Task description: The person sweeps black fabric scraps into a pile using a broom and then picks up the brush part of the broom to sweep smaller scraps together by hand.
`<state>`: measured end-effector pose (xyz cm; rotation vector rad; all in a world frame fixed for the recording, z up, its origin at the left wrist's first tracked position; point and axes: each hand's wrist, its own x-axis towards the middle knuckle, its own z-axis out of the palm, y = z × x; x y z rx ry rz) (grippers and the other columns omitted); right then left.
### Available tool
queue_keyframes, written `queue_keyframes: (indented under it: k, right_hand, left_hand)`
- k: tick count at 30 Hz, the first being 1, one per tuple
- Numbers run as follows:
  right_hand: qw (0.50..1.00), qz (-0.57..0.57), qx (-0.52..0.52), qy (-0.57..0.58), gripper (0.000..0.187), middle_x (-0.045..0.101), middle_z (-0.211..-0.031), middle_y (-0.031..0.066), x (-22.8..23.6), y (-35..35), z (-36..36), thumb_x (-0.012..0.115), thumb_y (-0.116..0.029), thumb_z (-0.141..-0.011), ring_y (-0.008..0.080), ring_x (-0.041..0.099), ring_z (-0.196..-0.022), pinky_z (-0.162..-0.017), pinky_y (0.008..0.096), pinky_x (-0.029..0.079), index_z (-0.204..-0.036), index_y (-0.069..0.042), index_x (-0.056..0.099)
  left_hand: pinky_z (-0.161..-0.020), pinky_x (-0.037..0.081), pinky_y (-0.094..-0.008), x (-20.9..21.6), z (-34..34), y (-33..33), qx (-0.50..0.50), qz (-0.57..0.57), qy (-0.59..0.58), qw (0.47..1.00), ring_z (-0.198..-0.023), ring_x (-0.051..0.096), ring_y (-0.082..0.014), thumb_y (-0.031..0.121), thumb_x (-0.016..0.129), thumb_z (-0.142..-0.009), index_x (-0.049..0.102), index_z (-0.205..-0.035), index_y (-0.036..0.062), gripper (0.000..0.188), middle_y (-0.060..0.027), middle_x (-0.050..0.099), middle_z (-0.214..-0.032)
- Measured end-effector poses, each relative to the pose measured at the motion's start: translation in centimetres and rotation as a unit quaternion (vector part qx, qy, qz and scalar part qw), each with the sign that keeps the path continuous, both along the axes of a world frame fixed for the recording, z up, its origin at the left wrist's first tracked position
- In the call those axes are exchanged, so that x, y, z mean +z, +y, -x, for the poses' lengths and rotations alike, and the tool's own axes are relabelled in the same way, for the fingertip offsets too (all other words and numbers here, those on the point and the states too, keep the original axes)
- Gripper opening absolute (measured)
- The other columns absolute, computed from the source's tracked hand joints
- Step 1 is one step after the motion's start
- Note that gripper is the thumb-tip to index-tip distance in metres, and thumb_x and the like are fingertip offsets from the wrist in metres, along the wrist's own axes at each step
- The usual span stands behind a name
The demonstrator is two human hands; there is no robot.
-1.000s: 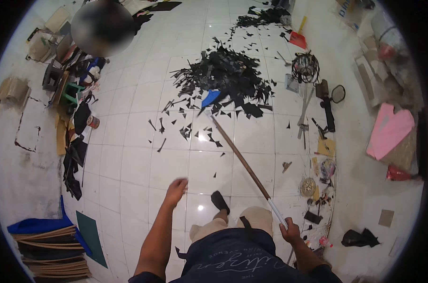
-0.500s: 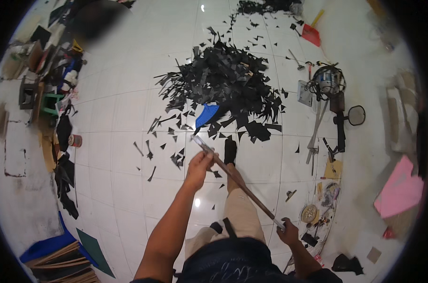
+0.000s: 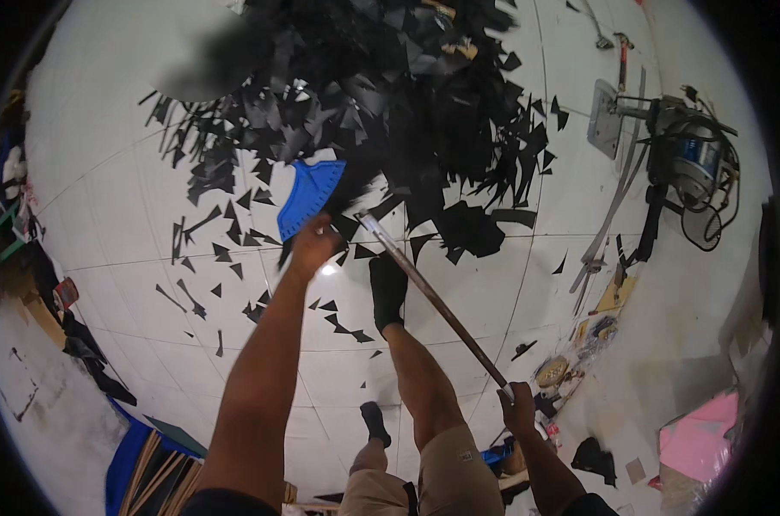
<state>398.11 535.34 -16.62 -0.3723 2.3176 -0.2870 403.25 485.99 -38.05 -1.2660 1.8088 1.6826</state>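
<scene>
My right hand point(image 3: 517, 408) is closed round the lower end of a brown metal pole point(image 3: 433, 297) with silvery ends. The pole slants up and left, its far end beside the black scraps. My left hand point(image 3: 315, 245) is off the pole, fingers slightly apart, over the near edge of a blue broom head point(image 3: 311, 196). Whether it touches the broom head I cannot tell. The broom head lies detached from the pole, its dark bristles against a big heap of black cut scraps point(image 3: 364, 103).
Small black scraps lie scattered on the white tiles point(image 3: 132, 297) round my black-socked foot point(image 3: 388, 288). Along the right wall are a corded power tool point(image 3: 695, 163), a hammer point(image 3: 623, 60) and metal strips point(image 3: 609, 202). A pink sheet point(image 3: 701, 437) is at the lower right.
My left hand has let go of the pole and moved down-left to the blue broom head. I have leaned in closer to the heap. My right hand still holds the pole.
</scene>
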Motion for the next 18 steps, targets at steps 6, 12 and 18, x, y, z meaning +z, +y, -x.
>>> queue_keyframes:
  k: [6,12,18]
  right_hand:
    - [0.992,-0.106,-0.049,-0.051,0.019,0.049,-0.075,0.0141,0.0,0.4,-0.5,0.063,-0.017,-0.079,0.0310,0.050,-0.071,-0.062,0.0390,0.040,-0.084,-0.001,0.052]
    - [0.981,-0.139,-0.100,-0.090,0.019,0.048,-0.074,0.0132,1.4,1.3,-1.6,0.062,-0.017,-0.079,0.0283,0.049,-0.068,-0.061,0.0387,0.038,-0.082,-0.001,0.052]
    - [0.991,-0.073,-0.092,-0.064,0.017,0.047,-0.070,0.0130,2.7,0.1,-1.7,0.062,-0.016,-0.079,0.0302,0.048,-0.063,-0.057,0.0385,0.038,-0.083,-0.002,0.052]
  left_hand:
    - [-0.090,0.038,-0.0464,-10.5,1.9,-5.5,-0.084,0.418,-0.121,0.896,-0.106,0.049,-0.0381,0.039,0.068,-0.069,0.047,-0.119,0.0011,0.066,-0.0190,0.056,-0.108]
    - [-0.089,0.037,-0.0488,-11.5,3.2,-6.0,-0.185,0.286,-0.305,0.889,-0.106,0.050,-0.0336,0.052,0.066,-0.067,0.057,-0.107,0.0125,0.057,-0.0120,0.057,-0.107]
    - [-0.073,0.043,-0.0384,-8.6,-0.7,-4.4,-0.084,0.188,-0.061,0.977,-0.085,0.053,-0.0311,0.032,0.072,-0.069,0.053,-0.089,0.0032,0.041,-0.0141,0.057,-0.085]
